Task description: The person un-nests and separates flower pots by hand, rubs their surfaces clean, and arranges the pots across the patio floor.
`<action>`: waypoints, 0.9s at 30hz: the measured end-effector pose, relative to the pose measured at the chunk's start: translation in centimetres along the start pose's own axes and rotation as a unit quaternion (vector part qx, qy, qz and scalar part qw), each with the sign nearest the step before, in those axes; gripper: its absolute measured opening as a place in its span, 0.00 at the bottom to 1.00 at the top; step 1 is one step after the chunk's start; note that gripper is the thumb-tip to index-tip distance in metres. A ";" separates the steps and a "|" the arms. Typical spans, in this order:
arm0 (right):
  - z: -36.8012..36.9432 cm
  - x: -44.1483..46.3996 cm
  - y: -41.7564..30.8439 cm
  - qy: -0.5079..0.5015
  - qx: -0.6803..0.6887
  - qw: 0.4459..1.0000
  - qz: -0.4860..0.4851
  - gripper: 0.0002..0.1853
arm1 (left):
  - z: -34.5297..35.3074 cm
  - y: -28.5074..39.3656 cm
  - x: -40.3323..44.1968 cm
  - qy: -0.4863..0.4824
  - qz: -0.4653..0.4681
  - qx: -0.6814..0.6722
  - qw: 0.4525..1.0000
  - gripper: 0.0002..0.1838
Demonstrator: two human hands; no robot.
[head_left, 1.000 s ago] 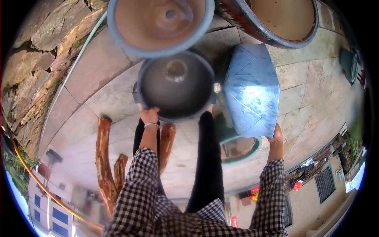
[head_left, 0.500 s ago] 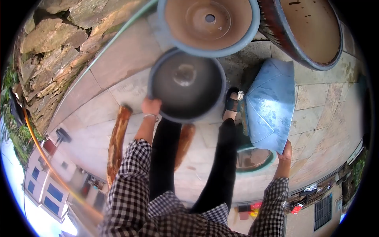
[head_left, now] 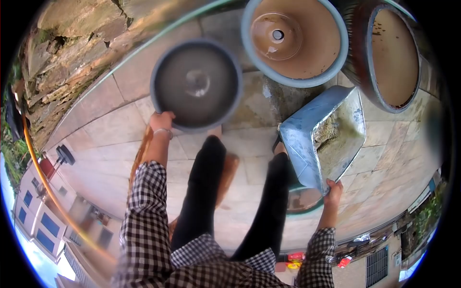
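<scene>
My left hand (head_left: 162, 122) grips the near rim of a dark grey round basin (head_left: 211, 105), which is a little blurred and has a pale round spot in its middle. At right, my right hand (head_left: 333, 191) is closed on the lower corner of a blue-grey metal dustpan (head_left: 300, 139). The dustpan is tilted, so its inside shows, with brown dirt stuck to it. Its handle is hidden. Close above it stands a big planter pot (head_left: 317, 57) with a blue-grey rim and a drain hole.
A second large dark planter (head_left: 394, 62) stands at the upper right. A green-rimmed vessel (head_left: 305, 200) is beside my leg. Logs (head_left: 228, 177) lie on the paved floor (head_left: 249, 168). A rough stone wall (head_left: 81, 53) and a green hose (head_left: 139, 48) run along the left.
The basin has moved left, away from the planter. The dustpan has turned from its underside to its dirty inside. The planters have shifted right and down in view.
</scene>
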State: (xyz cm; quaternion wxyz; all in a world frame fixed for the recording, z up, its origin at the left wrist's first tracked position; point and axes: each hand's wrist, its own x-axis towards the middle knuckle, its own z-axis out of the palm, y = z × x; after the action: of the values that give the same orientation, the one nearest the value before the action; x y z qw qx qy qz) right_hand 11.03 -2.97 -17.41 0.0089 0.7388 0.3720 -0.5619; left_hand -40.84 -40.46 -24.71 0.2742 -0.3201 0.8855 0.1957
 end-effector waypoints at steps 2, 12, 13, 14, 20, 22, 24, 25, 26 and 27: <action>1.6 -1.1 -0.6 0.012 0.007 1.000 0.006 0.21 | -0.4 1.5 -0.2 -0.008 -0.040 -0.025 0.999 0.11; 2.9 -1.2 1.9 0.052 0.045 0.997 0.024 0.19 | 2.8 3.4 4.6 -0.073 -0.123 -0.251 0.957 0.13; 3.0 -1.2 2.1 0.055 0.043 0.997 0.030 0.21 | 3.4 3.8 4.5 -0.080 -0.131 -0.276 0.949 0.13; 3.0 -1.3 2.3 0.057 0.041 0.997 0.037 0.22 | 3.7 4.3 4.4 -0.087 -0.132 -0.259 0.953 0.13; 0.7 -0.1 6.8 0.048 0.046 0.998 0.001 0.17 | 7.3 4.5 3.8 -0.104 -0.175 -0.339 0.919 0.14; 3.3 -1.3 5.0 0.069 0.091 0.993 0.032 0.18 | 7.9 4.4 3.4 -0.101 -0.192 -0.358 0.908 0.14; 3.9 -1.8 4.5 0.070 0.069 0.994 0.047 0.19 | 8.2 4.2 2.7 -0.101 -0.206 -0.372 0.899 0.14; 3.0 -1.5 5.6 0.061 0.027 0.997 0.042 0.20 | 8.7 4.4 2.4 -0.104 -0.211 -0.382 0.894 0.14; 2.3 -1.1 6.8 0.052 -0.016 0.998 0.036 0.22 | 9.1 4.6 2.3 -0.118 -0.218 -0.399 0.883 0.14; 1.9 -0.7 7.7 0.069 0.015 0.997 0.039 0.25 | 9.3 4.5 2.3 -0.132 -0.224 -0.415 0.872 0.15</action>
State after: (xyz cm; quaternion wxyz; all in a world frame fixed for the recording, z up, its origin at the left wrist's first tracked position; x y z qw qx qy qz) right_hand 13.74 -9.75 -20.61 -0.0059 0.7897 0.3346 -0.5142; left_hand -41.99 -33.48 -32.52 0.2670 -0.5655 0.5827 0.5191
